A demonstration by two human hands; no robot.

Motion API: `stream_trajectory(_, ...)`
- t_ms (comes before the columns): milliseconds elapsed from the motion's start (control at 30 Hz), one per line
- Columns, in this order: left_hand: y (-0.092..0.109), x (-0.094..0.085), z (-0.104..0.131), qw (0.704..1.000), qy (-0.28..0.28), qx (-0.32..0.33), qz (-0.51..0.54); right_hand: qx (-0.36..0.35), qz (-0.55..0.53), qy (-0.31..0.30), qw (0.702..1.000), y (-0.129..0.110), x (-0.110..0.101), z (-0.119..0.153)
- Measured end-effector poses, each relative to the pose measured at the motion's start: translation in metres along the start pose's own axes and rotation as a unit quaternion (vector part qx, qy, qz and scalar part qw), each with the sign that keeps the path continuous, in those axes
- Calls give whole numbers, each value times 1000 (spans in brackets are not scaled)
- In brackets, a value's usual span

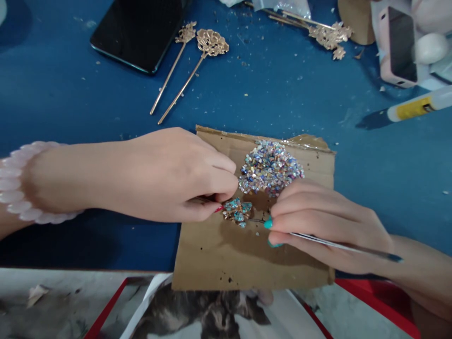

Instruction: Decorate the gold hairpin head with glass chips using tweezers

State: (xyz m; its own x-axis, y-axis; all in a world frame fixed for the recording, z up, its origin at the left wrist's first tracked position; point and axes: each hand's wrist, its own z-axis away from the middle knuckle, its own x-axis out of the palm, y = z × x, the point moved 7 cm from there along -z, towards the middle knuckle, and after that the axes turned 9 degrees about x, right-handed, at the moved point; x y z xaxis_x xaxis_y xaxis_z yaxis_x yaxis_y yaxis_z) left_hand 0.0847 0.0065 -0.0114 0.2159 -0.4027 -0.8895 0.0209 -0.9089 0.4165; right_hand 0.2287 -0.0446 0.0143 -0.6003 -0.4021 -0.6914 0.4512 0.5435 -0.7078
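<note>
- Both grasping: left hand [176, 176], jeweled hairpin [237, 210]; right hand [328, 226], tweezers [339, 245]
- Cardboard [254, 268] overhanging the flecked blue table [88, 103]
- Below, grey floor [60, 301] and red metal frame [108, 308]

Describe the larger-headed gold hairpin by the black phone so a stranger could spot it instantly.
On the blue table, find the black phone at the upper left. Two slanting gold pins lie just right of it; pick the farther hairpin. Its openwork flower head is clearly broader than that of the nearer hairpin.
</note>
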Motion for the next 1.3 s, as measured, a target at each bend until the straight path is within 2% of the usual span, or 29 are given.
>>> stream_trajectory(1300, 2, -2, -1, 1000, 4, 3, 2, 1, -5, 11, 1000, -5, -1, -4)
